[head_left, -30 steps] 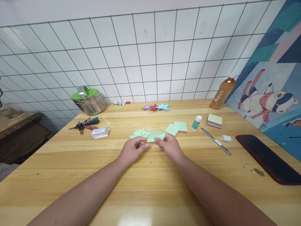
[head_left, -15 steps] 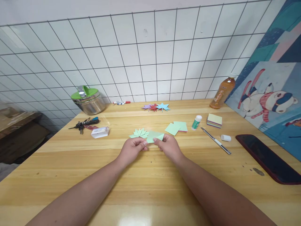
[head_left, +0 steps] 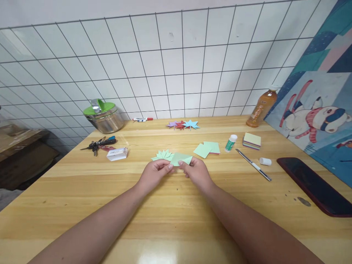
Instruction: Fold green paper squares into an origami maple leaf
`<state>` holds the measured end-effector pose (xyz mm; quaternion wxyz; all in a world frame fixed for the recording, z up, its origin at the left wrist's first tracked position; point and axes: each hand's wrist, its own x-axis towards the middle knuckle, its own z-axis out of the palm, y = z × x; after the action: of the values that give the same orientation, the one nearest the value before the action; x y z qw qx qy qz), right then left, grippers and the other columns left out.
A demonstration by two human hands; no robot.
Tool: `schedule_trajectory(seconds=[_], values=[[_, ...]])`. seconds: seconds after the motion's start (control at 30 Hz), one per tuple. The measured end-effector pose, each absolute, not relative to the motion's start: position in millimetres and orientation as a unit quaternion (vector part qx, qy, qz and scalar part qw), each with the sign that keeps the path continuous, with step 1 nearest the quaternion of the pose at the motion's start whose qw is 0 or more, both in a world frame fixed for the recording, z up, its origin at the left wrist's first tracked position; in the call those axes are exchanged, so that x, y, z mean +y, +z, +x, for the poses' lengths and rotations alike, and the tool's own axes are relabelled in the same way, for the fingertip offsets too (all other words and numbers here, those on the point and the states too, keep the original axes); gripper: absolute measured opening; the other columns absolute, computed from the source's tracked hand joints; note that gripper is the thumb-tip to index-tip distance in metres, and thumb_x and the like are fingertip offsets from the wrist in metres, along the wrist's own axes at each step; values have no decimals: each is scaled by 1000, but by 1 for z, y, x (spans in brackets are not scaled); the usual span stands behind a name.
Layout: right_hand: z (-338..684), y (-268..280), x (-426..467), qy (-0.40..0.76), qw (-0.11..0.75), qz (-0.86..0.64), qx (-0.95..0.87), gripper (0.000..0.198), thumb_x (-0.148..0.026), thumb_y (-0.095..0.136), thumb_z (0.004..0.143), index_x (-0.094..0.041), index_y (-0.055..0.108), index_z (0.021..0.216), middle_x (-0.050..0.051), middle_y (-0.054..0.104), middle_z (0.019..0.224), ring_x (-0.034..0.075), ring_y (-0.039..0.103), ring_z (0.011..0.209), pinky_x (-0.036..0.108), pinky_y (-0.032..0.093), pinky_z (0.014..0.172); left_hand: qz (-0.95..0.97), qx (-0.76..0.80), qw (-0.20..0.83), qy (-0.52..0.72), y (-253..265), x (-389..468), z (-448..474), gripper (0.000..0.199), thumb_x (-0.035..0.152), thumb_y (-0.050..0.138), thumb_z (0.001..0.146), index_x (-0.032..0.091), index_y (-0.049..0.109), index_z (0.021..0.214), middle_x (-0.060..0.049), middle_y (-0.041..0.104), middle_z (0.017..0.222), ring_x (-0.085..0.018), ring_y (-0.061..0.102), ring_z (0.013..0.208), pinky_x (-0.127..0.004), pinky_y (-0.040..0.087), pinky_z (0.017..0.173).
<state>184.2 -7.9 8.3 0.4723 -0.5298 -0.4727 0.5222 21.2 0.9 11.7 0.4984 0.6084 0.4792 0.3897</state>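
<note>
Left hand [head_left: 156,172] and right hand [head_left: 198,172] pinch the green paper [head_left: 178,157], just right of the pleated green piece [head_left: 162,155]. Probably a folding step; next move seems to call for aligned edges.

held sheet [head_left: 182,157]: matt paper | tabletop [head_left: 176,209]: glossy wood | pot [head_left: 108,123]: shiny metal | bottle [head_left: 263,107]: see-through plastic

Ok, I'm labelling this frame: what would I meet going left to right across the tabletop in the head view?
Keys, white box, pointed green paper shape, held green paper, loose green squares, glue stick, utility knife, dark phone.
</note>
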Motion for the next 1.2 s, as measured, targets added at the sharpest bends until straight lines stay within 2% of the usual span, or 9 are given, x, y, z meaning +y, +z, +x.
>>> schedule_trajectory(seconds=[0.2,0.27,0.33,0.4,0.53,0.63,0.87,1.03,1.2], values=[[185,6,-7,504,455,-542,-495,26,-40,59,71,-15,62,75,3,63,70,13,53,58,24,42,50,621,497,481,370,11,4,18,28,43,63,73,15,64,69,-2,67,63,-14,58,60,-24,44,62],[187,7,-8,466,469,-537,-524,24,-36,61,69,-16,61,82,3,64,78,14,56,65,26,45,58,627,491,485,361,10,4,16,27,42,63,73,15,63,68,-2,67,63,-14,58,60,-24,43,62],[189,9,-9,418,492,-518,-560,32,-29,64,66,-19,59,96,3,65,90,15,58,77,28,46,71,652,473,485,339,10,5,15,27,40,62,74,14,62,66,-2,66,62,-13,56,59,-24,42,62],[192,11,-9,399,494,-492,-596,35,-24,65,65,-20,58,99,2,64,93,15,57,83,28,45,77,677,454,483,321,10,5,13,26,38,62,75,14,61,65,-2,64,61,-13,55,59,-23,41,61],[195,12,-10,428,439,-480,-627,12,-24,62,67,-19,60,78,0,64,78,15,58,73,28,45,70,674,433,496,335,11,3,10,25,38,61,76,13,60,68,-3,64,64,-14,56,62,-24,42,63],[191,9,-10,437,445,-494,-606,10,-26,61,68,-19,56,73,-1,61,72,15,57,69,26,44,65,661,414,519,350,13,2,11,27,40,60,76,13,63,75,-4,65,70,-15,58,69,-25,43,68],[184,4,-11,479,481,-455,-576,16,-25,62,69,-17,58,82,2,64,80,16,60,77,28,46,71,641,434,534,339,11,3,11,26,38,63,74,13,66,72,-5,68,70,-17,60,69,-26,43,70],[188,4,-11,504,458,-429,-593,20,-24,59,73,-19,63,92,4,67,87,17,61,79,28,47,69,653,421,544,317,11,5,10,25,36,62,75,13,66,67,-3,67,66,-15,58,65,-25,42,68],[192,5,-11,488,449,-414,-624,20,-22,55,78,-24,70,90,2,69,91,17,61,88,31,45,79,658,402,560,305,12,6,8,24,35,59,79,14,67,70,-4,67,69,-15,59,69,-25,41,71]])
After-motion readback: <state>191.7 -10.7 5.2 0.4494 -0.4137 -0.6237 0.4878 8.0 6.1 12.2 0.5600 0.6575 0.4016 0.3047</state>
